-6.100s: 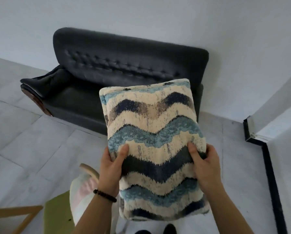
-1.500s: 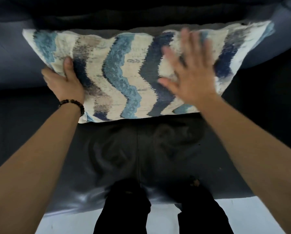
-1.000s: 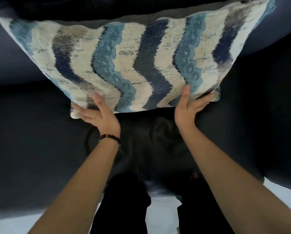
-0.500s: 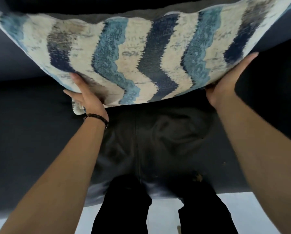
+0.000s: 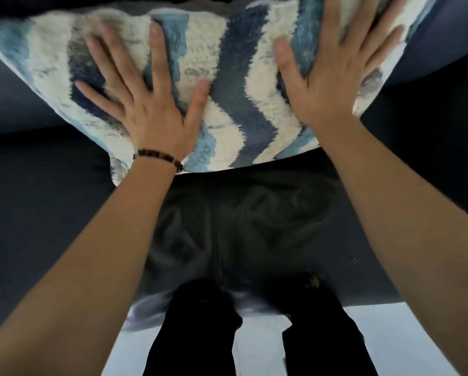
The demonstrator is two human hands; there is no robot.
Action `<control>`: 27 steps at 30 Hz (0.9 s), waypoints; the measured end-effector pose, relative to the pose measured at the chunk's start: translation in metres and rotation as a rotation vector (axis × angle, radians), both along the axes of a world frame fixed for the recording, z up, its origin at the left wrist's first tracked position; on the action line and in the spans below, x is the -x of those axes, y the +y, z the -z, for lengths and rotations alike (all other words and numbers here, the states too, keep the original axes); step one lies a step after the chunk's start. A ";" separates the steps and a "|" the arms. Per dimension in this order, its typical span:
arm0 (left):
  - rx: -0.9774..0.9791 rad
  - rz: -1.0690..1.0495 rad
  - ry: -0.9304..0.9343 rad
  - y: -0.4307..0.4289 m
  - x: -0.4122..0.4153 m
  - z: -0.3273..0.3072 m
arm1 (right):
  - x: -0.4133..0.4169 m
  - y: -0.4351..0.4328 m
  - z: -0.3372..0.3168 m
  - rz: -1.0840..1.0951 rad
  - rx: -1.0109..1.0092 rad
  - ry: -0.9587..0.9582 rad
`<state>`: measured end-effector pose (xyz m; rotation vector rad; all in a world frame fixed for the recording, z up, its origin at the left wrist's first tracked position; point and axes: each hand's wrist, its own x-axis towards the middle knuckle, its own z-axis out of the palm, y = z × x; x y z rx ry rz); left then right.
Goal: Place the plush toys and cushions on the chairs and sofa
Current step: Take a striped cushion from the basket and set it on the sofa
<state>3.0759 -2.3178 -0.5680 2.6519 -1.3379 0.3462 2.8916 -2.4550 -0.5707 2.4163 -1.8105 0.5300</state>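
A cushion with wavy blue, navy and cream stripes leans against the backrest of the black leather sofa. My left hand, with a bead bracelet at the wrist, lies flat on the cushion's left half, fingers spread. My right hand presses flat on its right half, fingers spread too. Neither hand grips the fabric. The cushion's top edge is cut off by the frame.
The sofa seat stretches left and right below the cushion, creased in the middle. My dark trouser legs stand against its front edge on a pale tiled floor.
Both hands left the cushion's lower edge and corners and moved up onto its front face, now lying flat and spread. The cushion stays against the backrest.
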 end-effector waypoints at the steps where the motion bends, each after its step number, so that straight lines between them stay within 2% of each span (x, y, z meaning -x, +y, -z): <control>1: -0.002 -0.002 -0.004 -0.003 -0.001 0.002 | 0.000 -0.001 0.002 0.008 0.029 -0.004; 5: 0.079 -0.019 0.054 0.017 0.005 0.003 | 0.018 0.032 0.004 0.075 0.079 -0.228; 7: 0.186 -0.074 0.192 0.042 0.010 0.015 | 0.034 0.059 0.017 0.148 -0.031 -0.397; 8: 0.253 -0.132 0.309 0.055 0.015 0.023 | 0.041 0.073 0.026 0.175 -0.185 -0.500; 10: 0.350 -0.329 0.729 0.081 0.026 0.040 | 0.052 0.096 0.045 0.215 -0.559 -0.685; 12: 0.327 -0.447 1.099 0.100 0.037 0.059 | 0.061 0.110 0.061 0.193 -0.712 -0.719; 13: 0.300 -0.438 1.167 0.109 0.041 0.066 | 0.064 0.112 0.068 0.172 -0.725 -0.725; 16: 0.262 -0.371 1.122 0.118 0.041 0.071 | 0.065 0.105 0.067 0.111 -0.678 -0.669; 18: 0.242 -0.350 1.022 0.114 0.042 0.055 | 0.063 0.104 0.059 0.102 -0.628 -0.552; 22: 0.156 -0.035 0.614 0.079 0.029 0.017 | 0.054 0.092 0.034 -0.030 -0.422 -0.310; 24: 0.043 -0.034 0.613 0.057 0.015 0.007 | 0.054 0.076 0.026 -0.089 -0.453 -0.227; 27: -0.048 -0.071 0.736 0.062 0.016 -0.017 | 0.071 0.076 0.001 -0.128 -0.534 -0.197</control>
